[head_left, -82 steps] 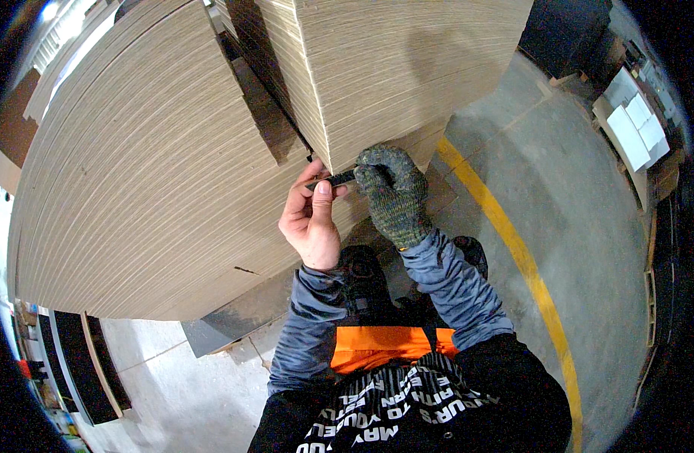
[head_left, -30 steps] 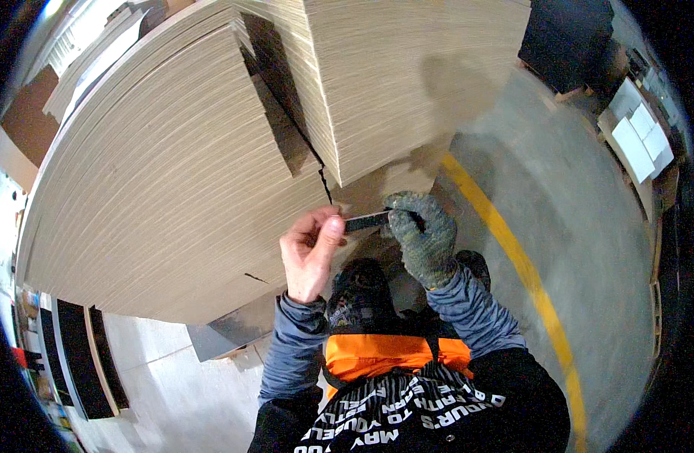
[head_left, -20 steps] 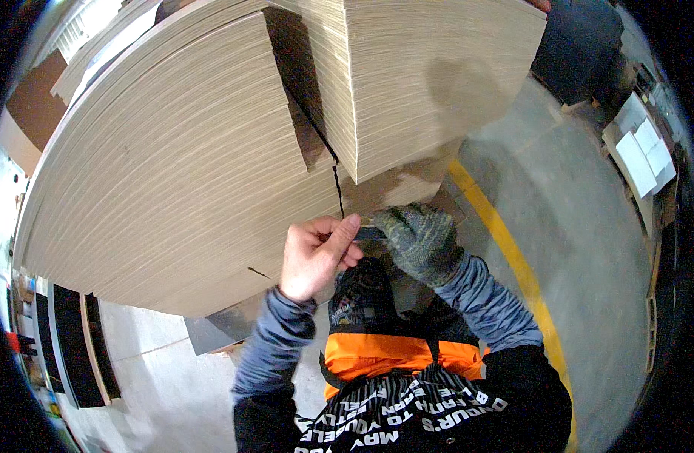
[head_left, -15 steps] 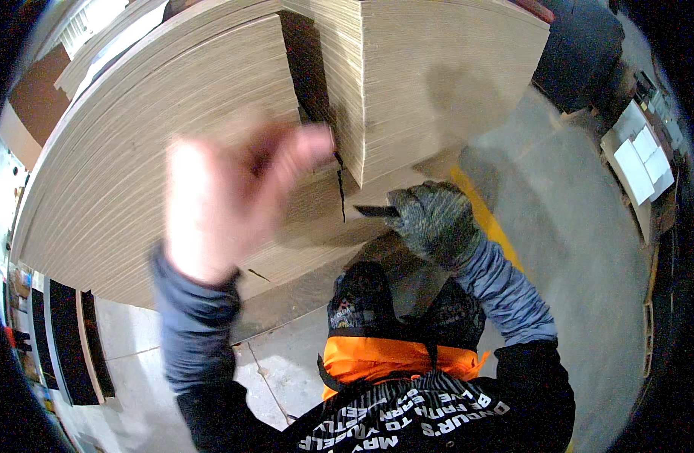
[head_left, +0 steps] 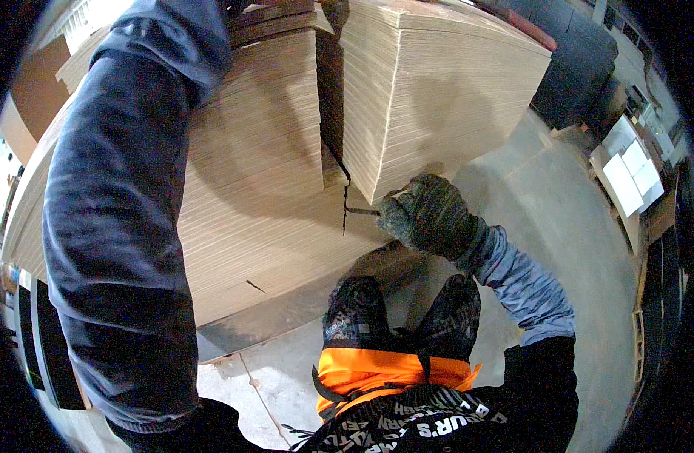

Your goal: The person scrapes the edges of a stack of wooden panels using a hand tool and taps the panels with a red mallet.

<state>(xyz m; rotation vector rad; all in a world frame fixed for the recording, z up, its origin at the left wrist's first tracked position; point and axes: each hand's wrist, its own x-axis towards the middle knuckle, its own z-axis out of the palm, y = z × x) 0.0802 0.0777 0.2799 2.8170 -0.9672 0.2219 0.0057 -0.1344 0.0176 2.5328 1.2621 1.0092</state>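
Observation:
My right hand (head_left: 428,215), in a dark knitted glove, is closed around what looks like a knife; its thin dark blade (head_left: 362,212) points left. The blade's tip is close to a jagged dark slit (head_left: 345,208) in the layered edges of the tall left stack of tan sheets (head_left: 256,166); whether it touches cannot be told. Beside it rises a second stack (head_left: 445,98), with a dark gap (head_left: 331,83) between the two. My left arm, in a blue-grey sleeve (head_left: 120,204), reaches forward over the left stack. Its hand is beyond the upper edge of the view.
Under the stack lies a dark flat base (head_left: 275,321) on the concrete floor (head_left: 558,249). White sheets (head_left: 626,177) rest on a surface at the far right. A large dark object (head_left: 570,57) stands behind the right stack. Black panels (head_left: 60,347) lean at the left.
My bare left hand has swung forward and out of view, its sleeve now crossing the left side. The right hand has turned slightly, with the blade's tip nearer the slit.

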